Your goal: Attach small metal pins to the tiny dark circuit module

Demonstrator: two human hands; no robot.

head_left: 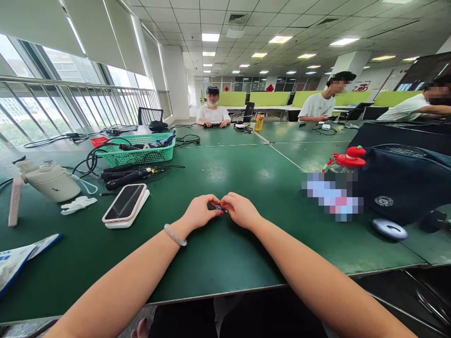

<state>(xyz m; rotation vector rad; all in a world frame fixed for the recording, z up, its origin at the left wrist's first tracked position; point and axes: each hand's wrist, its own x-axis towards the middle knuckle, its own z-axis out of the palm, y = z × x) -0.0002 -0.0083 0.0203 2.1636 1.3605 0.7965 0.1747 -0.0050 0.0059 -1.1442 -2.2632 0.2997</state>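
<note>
I have both hands together at the centre of the frame, working over the green tabletop point(218, 260). Between them sits a small dark piece with a shiny end point(221, 208); it is so little and so covered by my fingers that I can't fairly say what it is. My left hand point(200, 210), with a pale bangle point(175, 235) on its wrist, pinches the piece between thumb and fingertips from the left side. My right hand point(243, 211) is curled with its fingertips drawn together on the other end, so the piece is gripped from both sides, just above the table. As for how far along I am, I'd judge the handling to be mid-course: both grips are made, and the piece is in my fingers, not yet set down or let go. Whether its parts are joined or apart, and so how much is left, the view does not show. The other things lie away from my hands: left of centre, a smartphone point(126, 203) rests on a white case point(145, 203); beyond it, towards the upper left, stands a mint-green basket point(143, 157) with cables in it; at the right edge, a dark blue bag point(408, 180) sits beside a red-capped bottle point(348, 157), neither of them touched by me.
</note>
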